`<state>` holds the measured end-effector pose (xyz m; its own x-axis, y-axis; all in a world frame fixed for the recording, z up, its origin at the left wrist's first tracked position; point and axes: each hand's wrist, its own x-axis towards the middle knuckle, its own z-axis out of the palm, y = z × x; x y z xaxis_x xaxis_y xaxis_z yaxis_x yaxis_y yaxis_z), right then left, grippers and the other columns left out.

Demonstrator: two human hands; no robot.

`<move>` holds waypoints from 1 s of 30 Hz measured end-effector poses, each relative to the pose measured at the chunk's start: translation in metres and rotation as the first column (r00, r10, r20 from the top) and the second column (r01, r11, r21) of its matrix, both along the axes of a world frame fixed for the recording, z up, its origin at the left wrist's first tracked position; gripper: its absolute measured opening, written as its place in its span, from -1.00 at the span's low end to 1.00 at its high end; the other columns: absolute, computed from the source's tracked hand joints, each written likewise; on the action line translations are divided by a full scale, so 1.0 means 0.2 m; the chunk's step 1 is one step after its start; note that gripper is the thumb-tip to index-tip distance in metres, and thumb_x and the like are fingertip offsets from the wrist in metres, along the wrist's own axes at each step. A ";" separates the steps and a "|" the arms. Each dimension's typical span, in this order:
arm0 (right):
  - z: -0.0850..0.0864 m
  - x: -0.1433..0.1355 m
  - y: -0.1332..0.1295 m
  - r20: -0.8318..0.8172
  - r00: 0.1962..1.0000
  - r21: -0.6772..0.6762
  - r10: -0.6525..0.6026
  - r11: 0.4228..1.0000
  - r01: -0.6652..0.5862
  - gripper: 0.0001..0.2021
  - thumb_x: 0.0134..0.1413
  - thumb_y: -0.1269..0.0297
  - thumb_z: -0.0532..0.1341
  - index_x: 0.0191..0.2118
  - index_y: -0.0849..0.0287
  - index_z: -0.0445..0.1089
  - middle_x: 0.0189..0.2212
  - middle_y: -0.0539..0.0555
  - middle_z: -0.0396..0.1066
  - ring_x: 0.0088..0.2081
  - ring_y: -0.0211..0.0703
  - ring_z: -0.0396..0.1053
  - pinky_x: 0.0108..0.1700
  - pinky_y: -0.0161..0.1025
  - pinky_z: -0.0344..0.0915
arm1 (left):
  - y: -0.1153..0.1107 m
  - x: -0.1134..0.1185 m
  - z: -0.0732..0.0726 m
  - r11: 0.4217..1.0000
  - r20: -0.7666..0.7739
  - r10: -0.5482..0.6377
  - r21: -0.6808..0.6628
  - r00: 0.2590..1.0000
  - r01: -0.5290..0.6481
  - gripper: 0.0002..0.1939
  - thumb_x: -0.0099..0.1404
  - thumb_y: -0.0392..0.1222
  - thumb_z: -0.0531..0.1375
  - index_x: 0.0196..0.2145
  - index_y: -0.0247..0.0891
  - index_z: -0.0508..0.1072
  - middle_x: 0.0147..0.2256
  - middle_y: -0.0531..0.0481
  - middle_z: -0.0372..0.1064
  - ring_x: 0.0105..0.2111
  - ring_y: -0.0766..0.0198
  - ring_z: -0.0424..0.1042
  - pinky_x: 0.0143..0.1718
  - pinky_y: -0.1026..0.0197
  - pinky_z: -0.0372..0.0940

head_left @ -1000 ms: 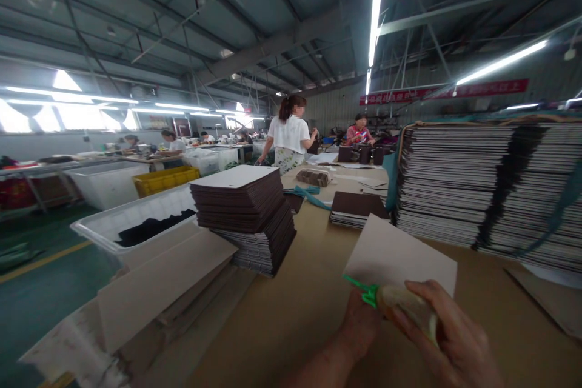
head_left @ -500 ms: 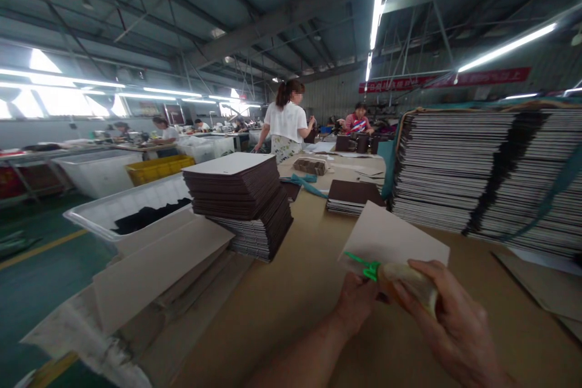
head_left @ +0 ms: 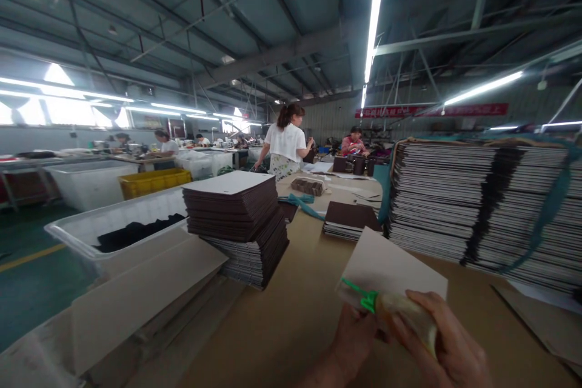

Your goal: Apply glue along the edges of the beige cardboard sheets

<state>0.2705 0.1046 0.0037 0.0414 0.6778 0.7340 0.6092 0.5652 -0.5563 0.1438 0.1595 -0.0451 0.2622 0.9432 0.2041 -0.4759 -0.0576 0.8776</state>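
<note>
My right hand (head_left: 454, 339) is closed around a yellowish bottle (head_left: 411, 314) with a green, thin-tipped end (head_left: 367, 299) that points left. That tip lies over the left edge of a pale rectangular board (head_left: 393, 270), tilted up above the table. Below the tip, my left hand (head_left: 350, 333) is closed at the board's near left edge; its fingers are partly hidden by the bottle and the board. Beyond the board lies a short stack of dark brown panels (head_left: 352, 215).
A tall stack of brown panels (head_left: 236, 215) stands left on the brown table (head_left: 259, 327). At right rises a large strapped stack of boards (head_left: 441, 200). A white bin (head_left: 68, 236) with dark cloth stands left. A person in white (head_left: 284, 142) stands beyond.
The view has tilted up, so the table, stacks and hands sit lower in the picture. Both hands keep their hold, and the green tip stays at the board's left edge.
</note>
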 end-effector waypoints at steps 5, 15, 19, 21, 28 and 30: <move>0.00 -0.01 0.00 -0.019 0.999 -0.023 -0.027 0.999 0.026 -0.60 0.20 -0.16 0.11 -0.10 0.06 0.27 -0.24 -0.03 0.29 -0.36 -0.24 0.35 -0.37 -0.37 0.27 | 0.00 -0.01 0.01 1.000 -0.022 -0.005 -0.023 1.000 0.005 -0.58 0.01 0.11 0.34 -0.36 -0.34 0.52 -0.40 -0.06 0.44 -0.42 0.25 0.38 -0.42 0.28 0.24; 0.03 -0.02 -0.03 0.018 0.998 -0.057 -0.057 0.997 0.058 -0.65 0.23 -0.09 0.09 -0.08 0.07 0.24 -0.25 -0.02 0.29 -0.51 -0.24 0.27 -0.46 -0.30 0.23 | 0.03 0.00 -0.04 1.000 -0.046 0.012 0.005 0.999 -0.011 -0.57 0.06 0.12 0.32 -0.33 -0.35 0.54 -0.40 -0.09 0.45 -0.45 0.26 0.37 -0.42 0.26 0.27; 0.07 0.01 -0.03 0.066 0.988 0.045 -0.138 0.990 0.136 -0.65 0.25 -0.07 0.07 -0.07 0.09 0.23 -0.24 0.01 0.29 -0.36 -0.17 0.32 -0.36 -0.29 0.24 | 0.03 0.00 -0.07 1.000 -0.064 -0.004 0.007 0.998 0.005 -0.57 0.11 0.10 0.29 -0.23 -0.33 0.53 -0.32 -0.12 0.47 -0.43 0.27 0.38 -0.44 0.26 0.28; 0.08 0.02 -0.03 0.082 0.987 0.087 -0.137 0.988 0.130 -0.67 0.26 -0.04 0.08 -0.07 0.10 0.22 -0.23 0.03 0.29 -0.31 -0.15 0.33 -0.32 -0.29 0.25 | 0.03 0.01 -0.07 1.000 -0.057 -0.020 0.014 0.998 0.021 -0.56 0.13 0.10 0.28 -0.18 -0.30 0.52 -0.28 -0.13 0.47 -0.41 0.26 0.39 -0.44 0.27 0.28; 0.07 0.01 -0.04 0.092 0.994 0.038 -0.060 0.998 0.056 -0.69 0.26 -0.02 0.10 -0.09 0.11 0.24 -0.28 0.00 0.28 -0.50 -0.26 0.27 -0.48 -0.31 0.22 | 0.03 0.00 -0.06 0.999 -0.033 -0.036 0.028 0.999 0.037 -0.57 0.09 0.09 0.30 -0.23 -0.32 0.53 -0.32 -0.10 0.47 -0.39 0.24 0.40 -0.42 0.27 0.29; 0.07 0.01 -0.04 0.101 0.989 0.061 -0.106 0.993 0.100 -0.68 0.25 -0.03 0.10 -0.08 0.12 0.23 -0.28 0.00 0.28 -0.55 -0.29 0.22 -0.50 -0.31 0.20 | 0.03 0.00 -0.05 0.999 -0.051 -0.023 0.025 0.998 0.024 -0.58 0.12 0.09 0.28 -0.21 -0.31 0.52 -0.31 -0.11 0.47 -0.40 0.25 0.40 -0.43 0.27 0.29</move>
